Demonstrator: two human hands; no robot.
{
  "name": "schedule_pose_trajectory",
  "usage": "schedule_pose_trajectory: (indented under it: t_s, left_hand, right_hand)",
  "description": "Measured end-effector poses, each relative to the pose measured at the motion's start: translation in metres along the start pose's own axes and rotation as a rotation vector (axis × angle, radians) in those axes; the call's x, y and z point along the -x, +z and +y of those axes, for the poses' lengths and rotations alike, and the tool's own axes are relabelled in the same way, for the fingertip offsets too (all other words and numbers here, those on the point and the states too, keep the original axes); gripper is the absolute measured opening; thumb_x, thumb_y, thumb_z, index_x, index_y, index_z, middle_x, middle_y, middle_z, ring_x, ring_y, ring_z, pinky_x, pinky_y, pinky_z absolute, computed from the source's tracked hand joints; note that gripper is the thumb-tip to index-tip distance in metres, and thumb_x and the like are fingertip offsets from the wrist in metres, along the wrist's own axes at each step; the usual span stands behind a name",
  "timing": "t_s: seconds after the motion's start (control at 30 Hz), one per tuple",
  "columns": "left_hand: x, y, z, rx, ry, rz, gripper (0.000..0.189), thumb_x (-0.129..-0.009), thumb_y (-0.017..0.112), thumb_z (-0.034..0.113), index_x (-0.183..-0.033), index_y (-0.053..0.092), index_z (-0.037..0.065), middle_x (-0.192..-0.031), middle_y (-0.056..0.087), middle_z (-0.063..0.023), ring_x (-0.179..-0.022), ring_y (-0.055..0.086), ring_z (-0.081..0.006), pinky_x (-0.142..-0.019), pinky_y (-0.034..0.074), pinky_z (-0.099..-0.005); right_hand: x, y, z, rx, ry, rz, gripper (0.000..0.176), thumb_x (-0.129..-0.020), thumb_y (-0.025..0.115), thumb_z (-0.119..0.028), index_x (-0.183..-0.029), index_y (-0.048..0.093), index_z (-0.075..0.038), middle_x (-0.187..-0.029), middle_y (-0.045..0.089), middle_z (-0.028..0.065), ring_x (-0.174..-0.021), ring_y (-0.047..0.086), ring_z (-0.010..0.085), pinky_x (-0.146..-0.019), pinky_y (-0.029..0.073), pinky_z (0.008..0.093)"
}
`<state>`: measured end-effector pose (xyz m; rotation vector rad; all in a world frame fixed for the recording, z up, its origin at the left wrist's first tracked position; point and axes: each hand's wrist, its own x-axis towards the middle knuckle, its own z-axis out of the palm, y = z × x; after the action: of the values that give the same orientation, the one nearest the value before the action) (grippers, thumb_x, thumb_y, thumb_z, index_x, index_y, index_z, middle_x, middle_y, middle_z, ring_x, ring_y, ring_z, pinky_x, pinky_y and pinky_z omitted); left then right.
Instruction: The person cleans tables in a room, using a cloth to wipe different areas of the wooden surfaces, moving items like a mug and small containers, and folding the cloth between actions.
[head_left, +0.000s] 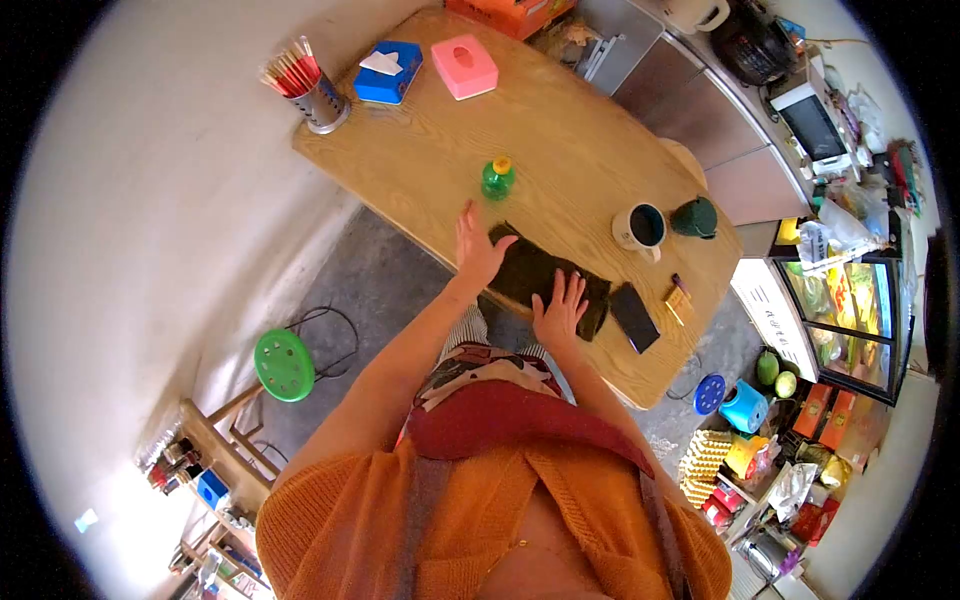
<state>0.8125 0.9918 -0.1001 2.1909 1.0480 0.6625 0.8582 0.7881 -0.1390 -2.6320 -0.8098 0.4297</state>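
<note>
A dark olive-brown rectangular sheet, apparently cloth (535, 268), lies flat along the near edge of the wooden table (570, 160). My left hand (480, 248) is at the sheet's left end, fingers stretched out and thumb over its corner. Flat on the right part of the sheet rests my right hand (562, 306), its fingers apart. Neither hand grips anything. Just beyond my left fingertips stands a small green bottle with a yellow cap (498, 178). A black phone (635, 317) lies right of the sheet.
A white mug (638, 228) with dark contents and a dark green container (694, 217) stand at right, near a small yellow box (679, 306). Tissue boxes, blue (388, 72) and pink (464, 66), and a chopstick holder (320, 103) are at the far end. A green stool (284, 365) stands left.
</note>
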Motion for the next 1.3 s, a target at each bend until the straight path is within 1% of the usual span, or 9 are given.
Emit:
schedule_pose_trajectory:
  t_s: [0.13, 0.2, 0.3, 0.5, 0.67, 0.83, 1.07, 1.2, 1.3]
  left_hand:
    - [-0.035, 0.015, 0.005, 0.096, 0.025, 0.104, 0.1, -0.073, 0.085, 0.027, -0.147, 0.023, 0.0, -0.146, 0.037, -0.0254, -0.132, 0.037, -0.0438, -0.109, 0.034, -0.0506]
    - [-0.051, 0.017, 0.007, 0.249, -0.224, -0.079, 0.093, -0.073, 0.085, 0.024, -0.144, 0.03, 0.003, -0.14, 0.046, -0.0232, -0.127, 0.047, -0.0398, -0.104, 0.04, -0.048]
    - [-0.061, 0.005, 0.004, 0.253, -0.201, -0.169, 0.083, -0.072, 0.086, 0.02, -0.139, 0.038, 0.005, -0.126, 0.057, -0.0207, -0.115, 0.058, -0.0364, -0.095, 0.047, -0.0439]
    - [-0.039, -0.054, -0.029, 0.534, -0.34, 0.132, 0.07, -0.075, 0.083, 0.009, -0.132, 0.045, 0.005, -0.118, 0.064, -0.0154, -0.108, 0.063, -0.0289, -0.092, 0.05, -0.0381]
    - [0.016, -0.132, -0.055, 0.235, -0.442, 0.331, 0.065, -0.076, 0.082, 0.006, -0.129, 0.046, 0.004, -0.12, 0.064, -0.012, -0.11, 0.062, -0.0233, -0.096, 0.049, -0.0352]
    - [0.034, -0.157, -0.068, 0.121, -0.49, 0.385, 0.061, -0.076, 0.083, 0.011, -0.125, 0.048, 0.003, -0.118, 0.065, -0.0123, -0.108, 0.063, -0.0234, -0.094, 0.049, -0.0355]
    - [-0.045, -0.138, -0.129, 0.193, -0.45, 0.538, 0.063, -0.073, 0.085, 0.019, -0.121, 0.049, 0.002, -0.111, 0.063, -0.0154, -0.101, 0.062, -0.0299, -0.088, 0.049, -0.0392]
    - [-0.102, -0.129, -0.163, 0.136, -0.367, 0.474, 0.066, -0.071, 0.086, 0.018, -0.121, 0.046, 0.002, -0.109, 0.061, -0.0179, -0.1, 0.061, -0.0355, -0.086, 0.049, -0.0431]
    - [-0.141, -0.124, -0.177, 0.192, -0.407, 0.467, 0.068, -0.071, 0.086, 0.019, -0.123, 0.045, 0.002, -0.11, 0.062, -0.0195, -0.1, 0.061, -0.0377, -0.086, 0.049, -0.0436]
  right_hand:
    - [-0.008, 0.005, -0.014, -0.089, 0.203, 0.053, 0.087, -0.1, 0.043, -0.052, -0.155, 0.0, 0.001, -0.162, -0.002, 0.0237, -0.15, -0.004, 0.0406, -0.115, 0.0, 0.064]
    - [-0.016, 0.014, -0.023, -0.048, 0.257, 0.052, 0.09, -0.1, 0.043, -0.053, -0.155, -0.001, 0.003, -0.162, -0.003, 0.0259, -0.15, -0.005, 0.0424, -0.114, 0.0, 0.0652]
    - [-0.036, 0.027, -0.047, -0.015, 0.317, 0.071, 0.098, -0.097, 0.046, -0.055, -0.152, -0.004, 0.009, -0.159, -0.005, 0.0319, -0.148, -0.007, 0.0479, -0.112, -0.001, 0.0689]
    - [-0.074, 0.028, -0.095, 0.153, -0.197, 0.062, 0.09, -0.097, 0.049, -0.05, -0.148, 0.017, 0.016, -0.158, 0.008, 0.0334, -0.148, -0.001, 0.0483, -0.115, 0.002, 0.0644]
    - [-0.16, 0.06, -0.199, 0.084, -0.83, -0.044, 0.072, -0.096, 0.051, -0.04, -0.142, 0.035, 0.013, -0.152, 0.03, 0.0288, -0.147, 0.019, 0.0419, -0.12, 0.013, 0.0549]
    - [-0.226, 0.103, -0.328, -0.019, -1.142, -0.041, 0.064, -0.095, 0.051, -0.038, -0.142, 0.041, 0.005, -0.153, 0.034, 0.0206, -0.145, 0.026, 0.0351, -0.119, 0.02, 0.0495]
    - [-0.172, 0.041, -0.194, 0.032, -1.4, -0.424, 0.065, -0.086, 0.064, -0.026, -0.143, 0.043, -0.002, -0.152, 0.039, 0.013, -0.144, 0.029, 0.0301, -0.119, 0.022, 0.0482]
    - [-0.152, -0.02, -0.072, 0.182, -1.038, -0.461, 0.074, -0.084, 0.067, -0.029, -0.15, 0.037, -0.016, -0.157, 0.03, 0.0115, -0.147, 0.024, 0.0332, -0.119, 0.018, 0.0538]
    - [-0.167, -0.021, -0.103, 0.157, -0.825, -0.326, 0.078, -0.084, 0.069, -0.034, -0.151, 0.033, -0.013, -0.158, 0.027, 0.0153, -0.148, 0.019, 0.0364, -0.118, 0.014, 0.0577]
